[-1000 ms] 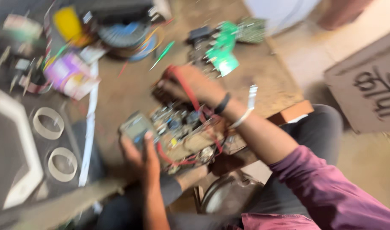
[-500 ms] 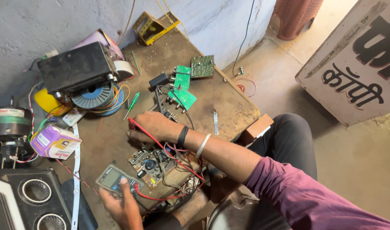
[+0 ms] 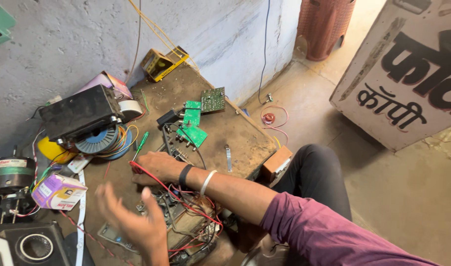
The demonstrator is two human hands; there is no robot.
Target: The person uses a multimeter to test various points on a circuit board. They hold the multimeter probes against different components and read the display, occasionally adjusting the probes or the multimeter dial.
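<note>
Near the bench's [image 3: 245,143] front edge, the left hand [image 3: 132,221] hovers open and blurred above the meter [image 3: 118,235], while the right hand [image 3: 154,167] pinches a red probe lead [image 3: 159,181] beside the wired board [image 3: 183,216], seemingly mid-test.

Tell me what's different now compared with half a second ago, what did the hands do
The left hand let go of the grey meter it was gripping and lifted off it, open and blurred. The right hand stayed resting on the workbench with the red probe wire, by the open circuit assembly. The green circuit boards did not move.
</note>
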